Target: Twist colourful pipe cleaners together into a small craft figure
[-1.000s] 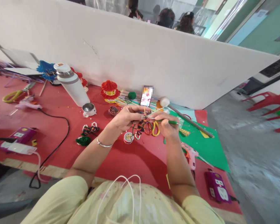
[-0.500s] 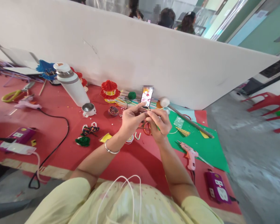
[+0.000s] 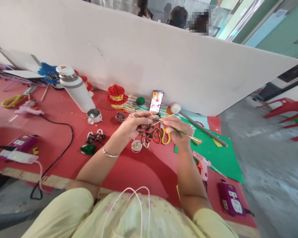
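Note:
My left hand (image 3: 136,125) is closed, thumb and fingers pinching a dark multicoloured yarn piece (image 3: 149,135) that hangs below the fingertips. My right hand (image 3: 180,130) grips a slim green rod (image 3: 179,131) with a silvery end; it looks like a crochet hook, but its tip is too small to make out. A pale strand (image 3: 168,116) runs between the two hands. Just beneath them lie scissors with red and yellow handles (image 3: 166,136), partly covered by yarn. A phone (image 3: 156,102) with a lit screen leans upright behind my fingers.
A white flask (image 3: 75,89) and its steel-lined cup (image 3: 94,115) stand left. A pink glue gun (image 3: 202,163) lies right, near a purple power strip (image 3: 230,198). A spool (image 3: 136,146) sits below my left hand. A white partition (image 3: 139,56) closes off the back.
My hands have moved apart, the left one leftward and the right one rightward. The multicoloured yarn and the green rod now show; the scissors' yellow handle has come into view.

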Available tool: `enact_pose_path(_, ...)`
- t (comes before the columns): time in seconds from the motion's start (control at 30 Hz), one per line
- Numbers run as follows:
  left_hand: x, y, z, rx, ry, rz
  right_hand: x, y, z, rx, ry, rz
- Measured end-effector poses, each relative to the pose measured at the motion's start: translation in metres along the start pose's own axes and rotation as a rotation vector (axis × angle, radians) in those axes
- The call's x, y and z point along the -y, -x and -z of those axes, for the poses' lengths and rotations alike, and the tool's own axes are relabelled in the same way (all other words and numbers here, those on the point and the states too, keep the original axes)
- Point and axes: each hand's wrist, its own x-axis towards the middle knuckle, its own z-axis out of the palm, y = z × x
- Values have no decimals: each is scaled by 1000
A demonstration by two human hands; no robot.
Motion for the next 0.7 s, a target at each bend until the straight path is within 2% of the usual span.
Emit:
enact_pose_path(0.3, -13, 4, 3, 33, -190, -45, 10, -5, 9, 96, -35, -63)
enact_pose_path(0.4, -12, 3, 5, 68, -238, -44, 12, -5, 8, 61, -98, -103)
enact_pose_path(0.53, -3, -1, 1, 101, -241, -54, 4, 1, -5, -45, -184, -232)
enact_pose_path(0.63, 10, -5, -7, 51, -232, -154, -3, 6, -17, -117, -133, -231)
enact_pose_path(0.7, 19, -7, -11, -67, -278, -299, -5, 7, -22, -91, 2, -200)
